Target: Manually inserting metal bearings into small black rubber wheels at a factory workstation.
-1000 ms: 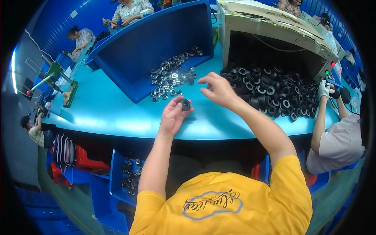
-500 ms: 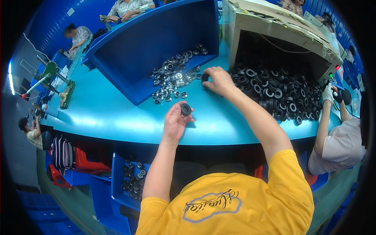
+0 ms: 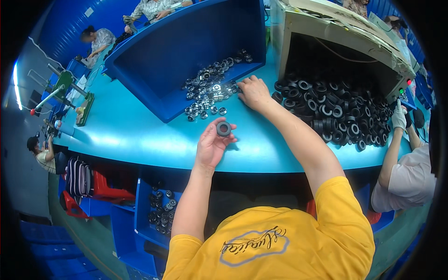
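Head view: left hand (image 3: 211,145) raised palm-up over the turquoise surface (image 3: 130,133), fingers curled, pinching a black rubber ring (image 3: 223,128) at the fingertips, bore facing up toward the camera, no long axis. Right hand (image 3: 253,91) stretched forward, palm down, fingers bent onto the pile of small silver rings (image 3: 210,91) at the blue tray (image 3: 177,51) mouth; grasp not discernible. Heap of black rings (image 3: 336,109) just right.

**Blue workshop around a turquoise work surface**

A long turquoise surface (image 3: 126,135) curves across the room, with deep blue walls (image 3: 65,28) behind it. A bright strip of light (image 3: 17,86) glows at the far left. Below the front edge stand blue bins (image 3: 140,219) and a red crate (image 3: 105,186). A beige machine housing (image 3: 336,28) sits at upper right. Other people (image 3: 98,39) sit along the far side.
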Motion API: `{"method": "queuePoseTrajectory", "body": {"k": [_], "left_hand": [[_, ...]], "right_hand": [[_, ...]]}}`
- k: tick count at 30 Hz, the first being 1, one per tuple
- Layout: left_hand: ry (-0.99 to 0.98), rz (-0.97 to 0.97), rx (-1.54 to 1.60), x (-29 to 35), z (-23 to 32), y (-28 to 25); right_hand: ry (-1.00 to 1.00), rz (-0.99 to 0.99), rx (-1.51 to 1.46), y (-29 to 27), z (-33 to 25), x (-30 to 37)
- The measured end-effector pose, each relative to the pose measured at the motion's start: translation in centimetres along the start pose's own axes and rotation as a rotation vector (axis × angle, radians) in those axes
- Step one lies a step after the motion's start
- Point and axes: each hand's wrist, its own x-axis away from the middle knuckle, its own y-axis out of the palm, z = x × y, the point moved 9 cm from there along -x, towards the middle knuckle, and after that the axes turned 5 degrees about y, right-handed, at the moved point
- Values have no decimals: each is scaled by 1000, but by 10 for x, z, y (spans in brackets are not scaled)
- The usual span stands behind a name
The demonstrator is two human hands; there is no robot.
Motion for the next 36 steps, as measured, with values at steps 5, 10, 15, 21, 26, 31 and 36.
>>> {"method": "queuePoseTrajectory", "body": {"k": [5, 10, 15, 21, 26, 31, 36], "left_hand": [[-22, -33, 92, -3, -4, 6], [-25, -55, 138, -19, -6, 21], [-69, -78, 153, -49, -17, 45], [-120, -73, 147, -74, -39, 42], [-113, -61, 118, -79, -41, 31], [-85, -12, 59, -78, -36, 29], [-68, -22, 83, -81, -34, 29]], "right_hand": [[-18, 11, -89, -1, 9, 9], [40, 35, -543, -63, 14, 57], [338, -108, -1002, -71, 32, 78], [391, -15, -1461, -45, 53, 89], [406, -86, -1546, -35, 44, 90], [400, -157, -1521, -17, 41, 90], [359, -54, -1517, -19, 45, 87]]}}
